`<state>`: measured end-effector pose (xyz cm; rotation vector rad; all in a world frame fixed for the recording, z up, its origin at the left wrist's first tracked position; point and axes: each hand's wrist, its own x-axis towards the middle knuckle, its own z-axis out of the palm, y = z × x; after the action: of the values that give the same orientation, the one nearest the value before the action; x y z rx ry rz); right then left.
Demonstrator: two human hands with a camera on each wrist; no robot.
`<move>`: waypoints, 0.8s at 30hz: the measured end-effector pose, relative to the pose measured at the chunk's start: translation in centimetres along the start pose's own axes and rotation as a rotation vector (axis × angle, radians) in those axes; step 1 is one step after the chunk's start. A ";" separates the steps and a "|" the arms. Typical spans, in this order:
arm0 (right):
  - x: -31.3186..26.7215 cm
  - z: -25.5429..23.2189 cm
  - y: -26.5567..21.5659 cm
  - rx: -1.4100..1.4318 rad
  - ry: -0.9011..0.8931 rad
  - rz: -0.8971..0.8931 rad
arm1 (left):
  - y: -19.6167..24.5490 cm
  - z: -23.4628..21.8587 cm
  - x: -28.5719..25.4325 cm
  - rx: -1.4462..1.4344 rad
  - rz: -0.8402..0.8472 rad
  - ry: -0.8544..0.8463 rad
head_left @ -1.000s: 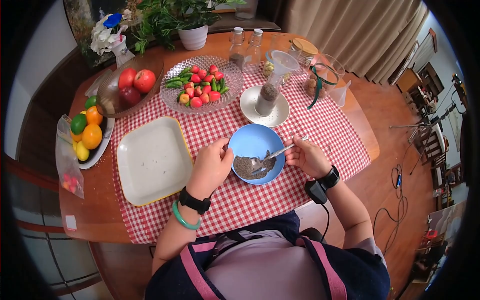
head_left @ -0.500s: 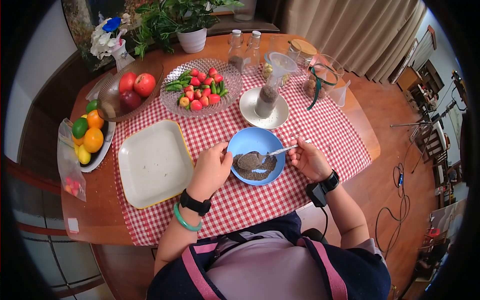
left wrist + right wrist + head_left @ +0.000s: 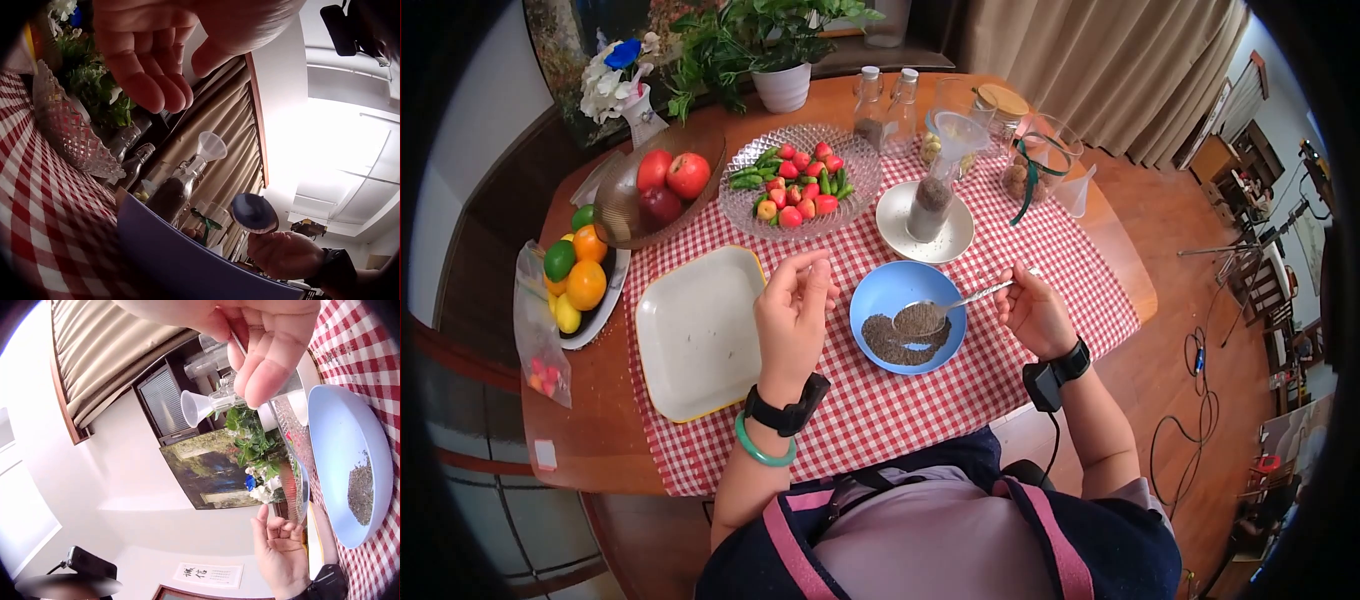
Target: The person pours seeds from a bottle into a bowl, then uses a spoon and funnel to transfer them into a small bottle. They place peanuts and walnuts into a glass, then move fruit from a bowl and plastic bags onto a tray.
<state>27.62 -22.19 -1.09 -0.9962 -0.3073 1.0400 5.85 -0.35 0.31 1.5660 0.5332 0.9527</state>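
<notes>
My right hand (image 3: 1038, 315) pinches the handle of a metal spoon (image 3: 972, 296). The spoon's bowl, heaped with dark grey-brown grains, is over the blue bowl (image 3: 880, 290), where more of the grains (image 3: 900, 348) lie. To the left of that bowl, my left hand (image 3: 793, 315) is raised with nothing in it, apart from the rim, its fingers relaxed. Behind the blue bowl, a glass bottle (image 3: 928, 212) partly filled with dark grains stands on a white plate (image 3: 956, 232). A clear funnel (image 3: 196, 409) sits in the bottle's mouth.
A white rectangular dish (image 3: 700, 340) lies at left on the checked cloth (image 3: 850, 420). Behind it are a glass plate (image 3: 745, 210) of small red fruit and green peppers, and a bowl of larger red fruit (image 3: 688, 175). Glass bottles (image 3: 900, 110) and jars stand at the back.
My left hand has let go of the blue bowl's rim and moved left and up. The spoon has come up out of the grains with a heaped load.
</notes>
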 end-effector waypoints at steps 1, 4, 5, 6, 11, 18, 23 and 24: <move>-0.1 0.4 -0.2 -0.039 0.016 0.005 | 0.0 0.0 0.0 -0.025 0.005 0.001; -0.2 0.4 -0.7 -0.027 0.028 -0.043 | 0.4 -0.1 -0.2 -0.053 0.008 -0.001; -0.1 0.5 -0.9 -0.026 0.031 -0.051 | 0.5 -0.1 -0.2 -0.053 0.007 -0.003; -0.1 0.6 -1.1 -0.035 0.034 -0.059 | 0.5 -0.1 -0.3 -0.045 0.018 -0.001; 0.4 1.0 -3.0 -0.028 -0.030 -0.124 | 0.0 -0.2 -0.1 0.045 0.073 0.016; 1.7 3.8 -9.4 -0.074 -0.005 -0.337 | 0.3 -0.2 0.0 0.043 0.089 0.030; 3.4 4.1 -14.5 -0.124 -0.112 -0.415 | 0.0 -0.3 0.1 0.032 0.085 0.023; 3.7 4.2 -15.2 -0.149 -0.099 -0.446 | 0.1 -0.3 0.1 0.029 0.086 0.027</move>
<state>35.59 -18.91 12.59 -0.9530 -0.6636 0.6664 5.61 -0.12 0.42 1.6143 0.5042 1.0366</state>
